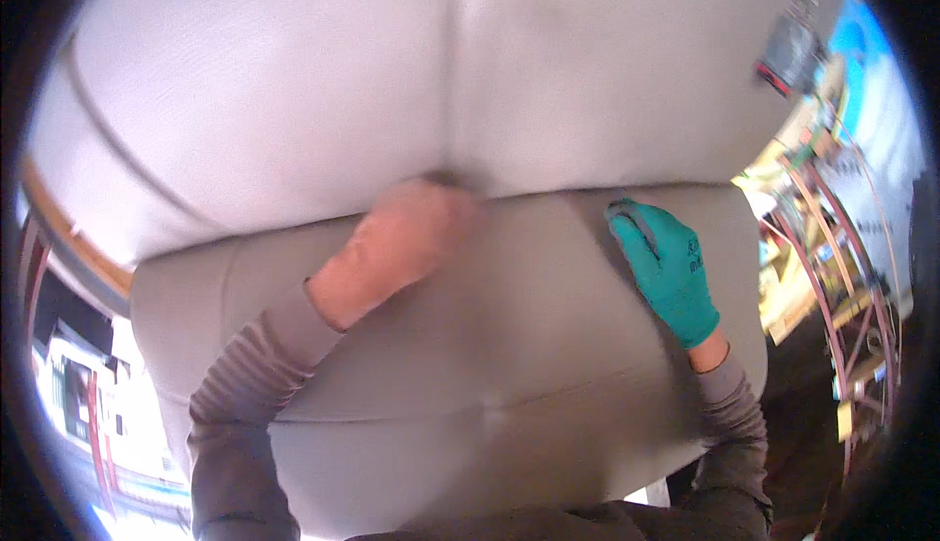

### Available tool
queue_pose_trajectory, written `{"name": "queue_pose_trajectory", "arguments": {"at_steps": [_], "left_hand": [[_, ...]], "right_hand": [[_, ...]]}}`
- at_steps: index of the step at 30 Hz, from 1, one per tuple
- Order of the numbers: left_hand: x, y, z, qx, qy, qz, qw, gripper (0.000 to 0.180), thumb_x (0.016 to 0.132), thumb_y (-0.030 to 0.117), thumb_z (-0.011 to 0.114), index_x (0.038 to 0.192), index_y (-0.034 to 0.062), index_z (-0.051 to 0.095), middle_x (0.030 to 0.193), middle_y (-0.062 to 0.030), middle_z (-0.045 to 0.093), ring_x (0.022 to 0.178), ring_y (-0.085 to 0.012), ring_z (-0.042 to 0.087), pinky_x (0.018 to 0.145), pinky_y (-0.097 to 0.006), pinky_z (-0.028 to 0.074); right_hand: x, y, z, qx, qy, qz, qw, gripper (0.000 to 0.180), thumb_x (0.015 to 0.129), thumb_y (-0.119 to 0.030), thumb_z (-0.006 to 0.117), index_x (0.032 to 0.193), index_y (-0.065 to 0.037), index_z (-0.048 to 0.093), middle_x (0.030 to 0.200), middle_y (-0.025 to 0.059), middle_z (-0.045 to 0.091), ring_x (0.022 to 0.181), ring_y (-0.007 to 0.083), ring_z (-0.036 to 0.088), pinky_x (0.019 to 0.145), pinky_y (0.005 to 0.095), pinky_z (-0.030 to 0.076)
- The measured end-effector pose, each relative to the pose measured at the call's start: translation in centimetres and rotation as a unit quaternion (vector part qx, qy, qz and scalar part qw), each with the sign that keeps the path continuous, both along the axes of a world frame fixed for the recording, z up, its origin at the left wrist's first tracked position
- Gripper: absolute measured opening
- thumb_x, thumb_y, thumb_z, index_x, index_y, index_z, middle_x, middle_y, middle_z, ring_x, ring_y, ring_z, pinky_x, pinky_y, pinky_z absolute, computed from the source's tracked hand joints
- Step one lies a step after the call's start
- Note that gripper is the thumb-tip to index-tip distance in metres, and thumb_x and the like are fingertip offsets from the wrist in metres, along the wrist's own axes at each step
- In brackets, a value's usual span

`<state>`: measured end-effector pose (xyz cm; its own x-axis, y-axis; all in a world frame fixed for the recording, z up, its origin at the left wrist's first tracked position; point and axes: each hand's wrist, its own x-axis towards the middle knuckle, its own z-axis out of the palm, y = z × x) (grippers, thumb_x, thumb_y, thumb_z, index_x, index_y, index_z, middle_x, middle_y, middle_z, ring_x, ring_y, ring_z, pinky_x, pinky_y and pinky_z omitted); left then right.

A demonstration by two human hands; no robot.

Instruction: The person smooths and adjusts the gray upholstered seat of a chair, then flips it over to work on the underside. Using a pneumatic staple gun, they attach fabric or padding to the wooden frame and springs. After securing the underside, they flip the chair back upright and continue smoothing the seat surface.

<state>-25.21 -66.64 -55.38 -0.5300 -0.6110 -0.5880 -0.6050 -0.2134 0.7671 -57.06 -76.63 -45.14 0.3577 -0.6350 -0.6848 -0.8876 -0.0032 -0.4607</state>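
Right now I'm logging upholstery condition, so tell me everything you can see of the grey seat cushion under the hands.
The grey seat cushion looks like smooth leather or vinyl, pale grey, with a centre seam running front to back and a shallow crease across its front. It lies flat below the matching backrest. The bare left hand pushes into the gap where cushion meets backrest; the right hand, in a teal glove, presses flat near that same gap. No tears or stains show.

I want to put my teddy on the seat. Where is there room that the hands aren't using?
The front of the seat cushion, between the two sleeves, is bare. It is crowded at the crease under the backrest: the left hand pushes in there, and the gloved right hand lies flat near it.
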Motion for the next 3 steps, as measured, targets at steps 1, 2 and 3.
{"name": "queue_pose_trajectory", "arguments": {"at_steps": [1, 2, 3], "left_hand": [[-1.1, -0.3, -0.7, -0.06, 0.015, 0.038, 0.997, 0.018, 0.099, 0.019, 0.063, 0.109, 0.0067, 0.072, 0.099, -0.0205, 0.073, 0.092, -0.0426, 0.068, 0.084, -0.051, 0.054], [-2.2, -0.6, -1.7, -0.118, 0.025, 0.08, 0.989, 0.018, 0.099, 0.02, 0.063, 0.107, 0.0075, 0.073, 0.098, -0.0211, 0.073, 0.092, -0.0424, 0.068, 0.084, -0.051, 0.054], [-4.0, -0.6, -2.5, -0.127, 0.041, 0.082, 0.988, 0.018, 0.099, 0.02, 0.063, 0.107, 0.0075, 0.073, 0.098, -0.0211, 0.073, 0.092, -0.0424, 0.068, 0.084, -0.051, 0.054]], "right_hand": [[-1.5, -0.6, 1.6, 0.017, 0.05, -0.084, 0.995, 0.027, 0.097, -0.023, 0.072, 0.121, -0.011, 0.074, 0.115, 0.0161, 0.073, 0.097, 0.0295, 0.073, 0.083, 0.039, 0.057], [-3.0, -1.4, 2.9, 0.043, 0.101, -0.193, 0.975, 0.027, 0.097, -0.022, 0.073, 0.121, -0.012, 0.075, 0.125, 0.0149, 0.071, 0.102, 0.0285, 0.073, 0.084, 0.0394, 0.057], [-4.2, -1.9, 3.8, 0.037, 0.119, -0.236, 0.964, 0.027, 0.097, -0.022, 0.073, 0.121, -0.012, 0.075, 0.125, 0.0149, 0.071, 0.102, 0.0285, 0.073, 0.084, 0.0394, 0.057]]}}
